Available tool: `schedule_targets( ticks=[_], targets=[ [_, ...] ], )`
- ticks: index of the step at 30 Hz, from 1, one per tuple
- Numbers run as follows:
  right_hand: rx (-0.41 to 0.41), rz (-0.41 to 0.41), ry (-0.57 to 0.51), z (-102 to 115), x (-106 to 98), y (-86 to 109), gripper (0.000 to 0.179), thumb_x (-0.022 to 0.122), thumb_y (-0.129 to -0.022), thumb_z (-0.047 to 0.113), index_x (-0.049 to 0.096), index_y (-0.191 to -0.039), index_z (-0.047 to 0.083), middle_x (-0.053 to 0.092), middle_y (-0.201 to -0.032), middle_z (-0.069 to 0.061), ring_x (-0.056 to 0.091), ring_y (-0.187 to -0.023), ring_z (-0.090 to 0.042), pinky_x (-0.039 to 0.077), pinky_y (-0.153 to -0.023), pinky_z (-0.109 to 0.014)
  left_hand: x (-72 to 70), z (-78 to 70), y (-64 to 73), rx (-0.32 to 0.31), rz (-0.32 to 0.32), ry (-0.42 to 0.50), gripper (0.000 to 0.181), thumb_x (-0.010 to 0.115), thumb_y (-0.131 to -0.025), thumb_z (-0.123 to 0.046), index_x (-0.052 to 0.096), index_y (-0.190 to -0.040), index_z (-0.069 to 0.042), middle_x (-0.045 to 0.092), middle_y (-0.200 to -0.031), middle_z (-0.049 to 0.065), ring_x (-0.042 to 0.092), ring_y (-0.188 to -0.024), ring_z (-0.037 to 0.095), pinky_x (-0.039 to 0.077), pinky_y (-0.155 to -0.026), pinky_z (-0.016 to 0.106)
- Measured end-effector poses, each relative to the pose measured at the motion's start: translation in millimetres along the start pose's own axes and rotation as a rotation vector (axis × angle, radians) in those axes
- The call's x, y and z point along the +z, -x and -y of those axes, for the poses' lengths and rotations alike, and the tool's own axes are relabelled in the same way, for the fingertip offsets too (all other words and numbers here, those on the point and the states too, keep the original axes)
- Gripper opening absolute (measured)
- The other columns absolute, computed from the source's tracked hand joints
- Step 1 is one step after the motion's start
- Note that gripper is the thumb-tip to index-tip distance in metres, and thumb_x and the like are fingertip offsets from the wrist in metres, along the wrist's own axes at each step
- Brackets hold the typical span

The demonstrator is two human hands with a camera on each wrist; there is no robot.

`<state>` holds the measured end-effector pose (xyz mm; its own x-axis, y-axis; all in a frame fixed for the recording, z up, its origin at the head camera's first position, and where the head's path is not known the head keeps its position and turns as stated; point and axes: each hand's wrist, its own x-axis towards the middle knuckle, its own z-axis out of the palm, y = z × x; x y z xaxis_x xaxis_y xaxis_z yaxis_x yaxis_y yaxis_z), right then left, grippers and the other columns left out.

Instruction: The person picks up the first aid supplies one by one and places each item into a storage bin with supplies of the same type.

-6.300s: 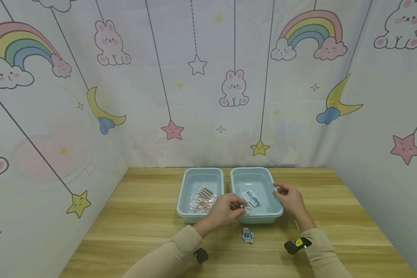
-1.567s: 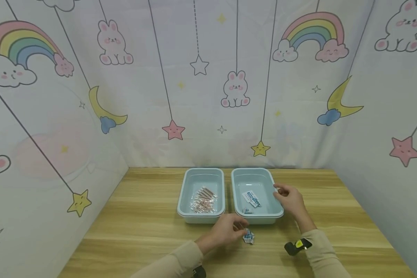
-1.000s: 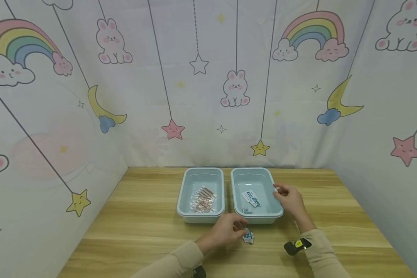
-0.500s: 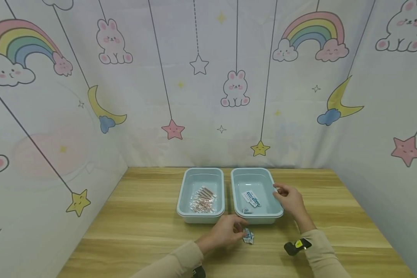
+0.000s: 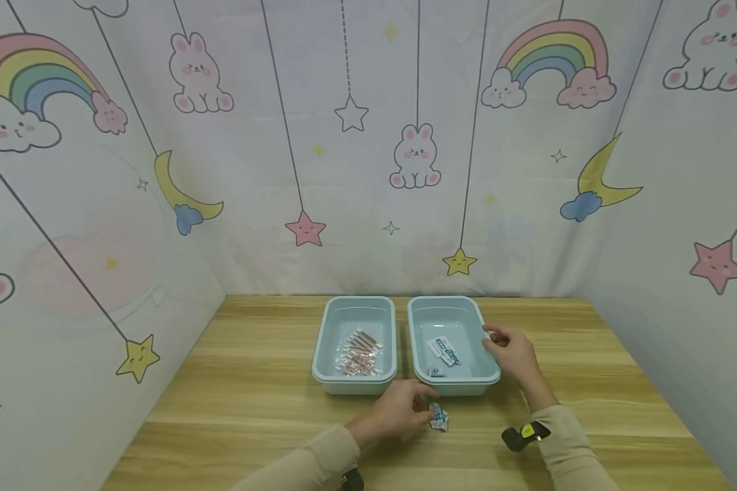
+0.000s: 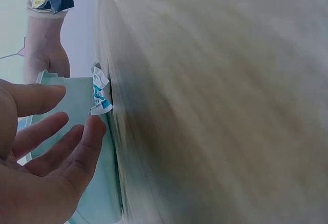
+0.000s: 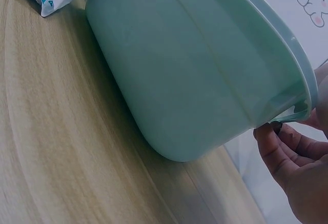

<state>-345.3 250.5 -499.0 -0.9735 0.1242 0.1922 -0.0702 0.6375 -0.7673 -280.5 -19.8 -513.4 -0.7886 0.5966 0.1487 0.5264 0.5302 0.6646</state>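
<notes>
My left hand point(image 5: 398, 410) hovers low over the table in front of the basins, thumb and fingers apart with nothing between them. Just past its fingertips a crumpled white-and-blue wrapper point(image 5: 439, 417) lies on the wood; the left wrist view shows the same wrapper point(image 6: 101, 93) beyond the spread fingers. With my right hand point(image 5: 514, 352) I grip the right rim of the right light-blue basin point(image 5: 456, 389), fingers curled under its lip in the right wrist view. Inside that basin lie flat white-and-blue packets point(image 5: 444, 350) and a small crumpled wrapper point(image 5: 436, 372) by the near wall.
A second light-blue basin point(image 5: 353, 389) stands to the left, a narrow gap between the two. It contains a pile of brown cotton swabs point(image 5: 360, 353) with white tips. Behind the wooden table point(image 5: 239, 382) rises a printed cloth backdrop point(image 5: 368, 266), with side walls left and right.
From over the right basin, my left hand has come down to the table wrapper; the small wrapper it held now lies in that basin. My right hand keeps its grip.
</notes>
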Motion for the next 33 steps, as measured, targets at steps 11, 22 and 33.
schedule_targets(
  ticks=[11, 22, 33],
  targets=[
    [0.001, 0.005, 0.005, -1.2, -0.5, -0.7, 0.034, 0.066, -0.089, 0.018, 0.067, -0.120, 0.004, 0.066, -0.098, -0.012, 0.060, -0.087, -0.020, 0.049, -0.073, -0.025, -0.5, -1.3, 3.2, -0.033, 0.076, -0.106, 0.036, 0.079, -0.079, -0.017, 0.072, -0.114, -0.015, 0.072, -0.103, -0.004, 0.060, -0.083, 0.004, 0.048, -0.070, 0.014],
    [-0.002, 0.005, 0.000, -1.1, 0.1, -1.7, 0.034, 0.066, -0.089, 0.017, 0.067, -0.121, 0.004, 0.066, -0.098, -0.013, 0.061, -0.088, -0.020, 0.049, -0.073, -0.026, -1.0, -2.2, 0.7, 0.062, 0.089, -0.254, 0.036, 0.080, -0.078, -0.023, 0.073, -0.113, -0.018, 0.073, -0.099, -0.008, 0.058, -0.079, 0.003, 0.043, -0.067, 0.012],
    [0.007, 0.005, 0.005, -2.1, -0.3, -2.4, 0.035, 0.065, -0.089, 0.018, 0.067, -0.121, 0.005, 0.067, -0.099, -0.013, 0.061, -0.090, -0.022, 0.049, -0.074, -0.027, 2.6, -2.4, -1.6, 0.060, 0.111, -0.241, 0.033, 0.080, -0.075, -0.015, 0.075, -0.107, -0.017, 0.073, -0.097, -0.005, 0.060, -0.080, 0.003, 0.045, -0.068, 0.012]
  ],
)
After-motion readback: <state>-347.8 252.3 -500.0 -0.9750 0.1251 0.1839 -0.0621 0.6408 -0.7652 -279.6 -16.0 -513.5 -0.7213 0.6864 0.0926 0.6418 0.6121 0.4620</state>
